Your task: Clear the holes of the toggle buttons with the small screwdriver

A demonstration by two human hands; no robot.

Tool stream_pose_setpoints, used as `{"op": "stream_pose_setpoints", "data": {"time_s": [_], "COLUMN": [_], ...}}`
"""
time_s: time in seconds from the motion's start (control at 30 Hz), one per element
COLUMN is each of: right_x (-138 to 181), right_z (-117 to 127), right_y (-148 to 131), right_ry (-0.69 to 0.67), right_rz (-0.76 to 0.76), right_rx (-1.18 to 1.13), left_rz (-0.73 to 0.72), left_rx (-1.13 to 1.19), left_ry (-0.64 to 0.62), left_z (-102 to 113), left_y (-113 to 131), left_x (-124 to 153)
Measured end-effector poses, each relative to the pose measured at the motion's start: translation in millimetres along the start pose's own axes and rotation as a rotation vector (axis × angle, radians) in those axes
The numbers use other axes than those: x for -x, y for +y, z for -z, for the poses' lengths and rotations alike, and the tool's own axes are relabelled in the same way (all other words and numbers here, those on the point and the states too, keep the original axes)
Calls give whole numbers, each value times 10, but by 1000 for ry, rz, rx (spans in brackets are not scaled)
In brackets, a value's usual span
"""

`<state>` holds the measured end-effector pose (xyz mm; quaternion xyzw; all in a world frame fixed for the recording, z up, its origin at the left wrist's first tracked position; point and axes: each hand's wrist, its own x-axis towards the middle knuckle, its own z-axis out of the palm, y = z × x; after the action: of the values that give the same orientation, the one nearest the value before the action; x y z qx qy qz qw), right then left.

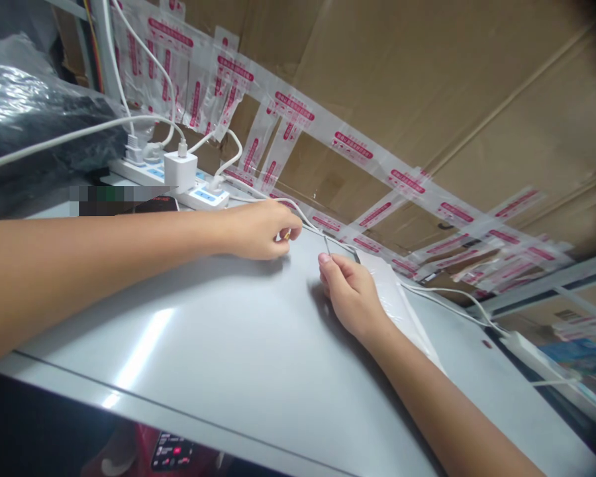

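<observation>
Pinching a thin grey stick (327, 245) between thumb and fingers, the right hand (352, 291) is low over the pale grey surface (228, 344), toward its back edge. Stick points up from the fingertips, one end showing; rest hidden by the hand. Left hand (261, 228) nearby, apart from the right, also toward the back edge; fingers curled in toward the thumb, a small yellow thing (287, 235) showing among them. Whether pinched or worn, cannot tell.

Just beyond the right hand and forearm: a flat white packet (402, 301), lying lengthwise from the back edge. White cables (298, 207) run along that edge. Toward the back left corner, past the left forearm, a white power strip (213, 197) with plugs and a cube-shaped charger (180, 173). Left of it, a dark bundle (40, 132) in clear plastic.

Behind the back edge, brown cardboard (402, 99) with red-printed tape (298, 114). Below the front edge, a lit phone (173, 452).
</observation>
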<state>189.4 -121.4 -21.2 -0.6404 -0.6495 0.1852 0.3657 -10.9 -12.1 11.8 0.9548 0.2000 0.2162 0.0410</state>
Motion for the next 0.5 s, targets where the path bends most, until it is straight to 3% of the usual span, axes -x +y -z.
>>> {"op": "stream_pose_setpoints", "data": {"time_s": [0.37, 0.5], "right_x": [51, 96], "right_z": [3, 14], "right_y": [-39, -203], "right_ry": [-86, -137], "right_rz": [-18, -17], "right_rx": [-63, -141], "left_rz": [-69, -74], "left_rx": [198, 216], "left_ry": [-69, -99], "left_z": [-226, -294], "left_y": [134, 230], "left_x": [32, 51]}}
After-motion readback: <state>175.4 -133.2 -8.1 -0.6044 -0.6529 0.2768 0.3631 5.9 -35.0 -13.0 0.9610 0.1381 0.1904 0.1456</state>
